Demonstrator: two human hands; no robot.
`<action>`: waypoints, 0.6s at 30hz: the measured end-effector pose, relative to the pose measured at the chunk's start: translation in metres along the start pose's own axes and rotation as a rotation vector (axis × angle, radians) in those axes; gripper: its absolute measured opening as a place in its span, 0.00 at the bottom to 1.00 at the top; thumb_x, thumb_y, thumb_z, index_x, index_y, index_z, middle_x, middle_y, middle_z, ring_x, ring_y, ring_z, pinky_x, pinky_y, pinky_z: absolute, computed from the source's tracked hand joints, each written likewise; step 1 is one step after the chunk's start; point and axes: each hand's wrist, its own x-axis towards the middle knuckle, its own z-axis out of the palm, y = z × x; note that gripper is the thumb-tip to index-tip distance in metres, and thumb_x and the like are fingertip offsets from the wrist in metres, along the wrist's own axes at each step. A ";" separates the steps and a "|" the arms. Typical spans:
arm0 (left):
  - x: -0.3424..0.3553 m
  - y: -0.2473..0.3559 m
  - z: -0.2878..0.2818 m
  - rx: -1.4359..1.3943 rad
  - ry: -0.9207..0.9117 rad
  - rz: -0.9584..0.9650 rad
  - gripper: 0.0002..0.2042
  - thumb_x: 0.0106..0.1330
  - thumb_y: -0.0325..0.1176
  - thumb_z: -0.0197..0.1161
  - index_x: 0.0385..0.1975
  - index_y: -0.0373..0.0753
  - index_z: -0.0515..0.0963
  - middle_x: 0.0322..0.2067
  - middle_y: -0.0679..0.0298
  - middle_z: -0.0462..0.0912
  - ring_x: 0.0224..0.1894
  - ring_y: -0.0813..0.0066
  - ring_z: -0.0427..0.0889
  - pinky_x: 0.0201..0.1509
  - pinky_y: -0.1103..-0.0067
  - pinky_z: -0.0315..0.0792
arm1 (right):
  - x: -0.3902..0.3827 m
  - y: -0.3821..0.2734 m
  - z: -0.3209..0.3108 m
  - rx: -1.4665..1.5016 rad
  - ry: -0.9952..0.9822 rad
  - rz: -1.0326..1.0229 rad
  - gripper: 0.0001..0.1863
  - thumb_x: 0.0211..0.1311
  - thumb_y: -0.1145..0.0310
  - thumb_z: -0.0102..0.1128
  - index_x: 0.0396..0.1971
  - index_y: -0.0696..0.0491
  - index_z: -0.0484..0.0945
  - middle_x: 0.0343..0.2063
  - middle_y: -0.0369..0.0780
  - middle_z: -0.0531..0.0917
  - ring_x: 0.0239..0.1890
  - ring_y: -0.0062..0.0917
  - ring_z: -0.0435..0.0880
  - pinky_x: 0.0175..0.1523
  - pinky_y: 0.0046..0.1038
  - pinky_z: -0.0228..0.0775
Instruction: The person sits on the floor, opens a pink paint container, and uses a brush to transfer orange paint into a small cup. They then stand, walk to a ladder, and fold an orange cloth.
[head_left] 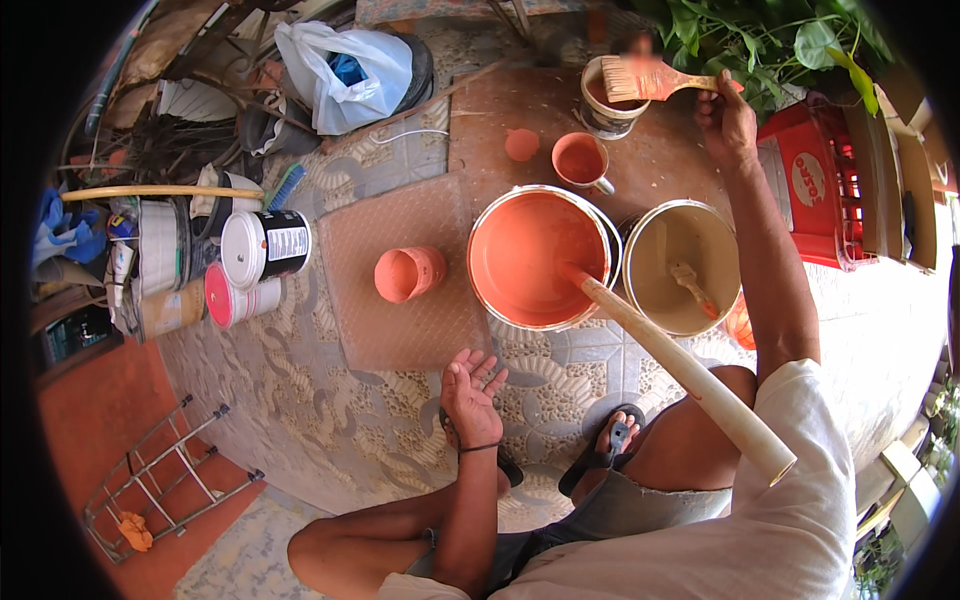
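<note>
– How is the paintbrush [660, 80] held?
– By its handle, grasped in the fingers of the right hand [728, 122]. Its bristles are seen over the small pot [608, 126], which is set near the far edge of the brown board [655, 165]; whether the two touch cannot be told.
– And the left hand [470, 408]?
– Nothing is gripped; its fingers are released, loosely curled near the near right corner of the textured board [350, 325].
– What is carried there?
– An orange cup [425, 272], mid-board. By the right edge, a pole [690, 375] is propped in the paint bucket [530, 326].
</note>
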 end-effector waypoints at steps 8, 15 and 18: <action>0.000 -0.001 -0.001 -0.004 -0.012 0.009 0.30 0.78 0.55 0.58 0.64 0.33 0.69 0.56 0.54 0.77 0.55 0.59 0.80 0.56 0.59 0.80 | -0.001 0.000 -0.002 0.030 -0.066 -0.013 0.17 0.79 0.53 0.57 0.38 0.53 0.78 0.27 0.38 0.82 0.27 0.21 0.75 0.34 0.25 0.66; 0.001 -0.005 -0.002 -0.002 -0.025 0.006 0.31 0.78 0.57 0.57 0.64 0.34 0.68 0.57 0.54 0.76 0.56 0.58 0.80 0.57 0.59 0.80 | -0.001 -0.001 -0.007 0.091 -0.137 -0.024 0.15 0.78 0.55 0.57 0.40 0.53 0.77 0.30 0.40 0.83 0.31 0.24 0.78 0.39 0.26 0.70; 0.001 -0.006 -0.003 0.004 -0.028 0.009 0.32 0.78 0.58 0.56 0.65 0.34 0.68 0.57 0.54 0.76 0.56 0.58 0.80 0.57 0.58 0.80 | 0.000 -0.003 -0.008 0.077 -0.128 -0.015 0.13 0.76 0.58 0.57 0.41 0.54 0.76 0.30 0.41 0.82 0.31 0.25 0.78 0.39 0.27 0.71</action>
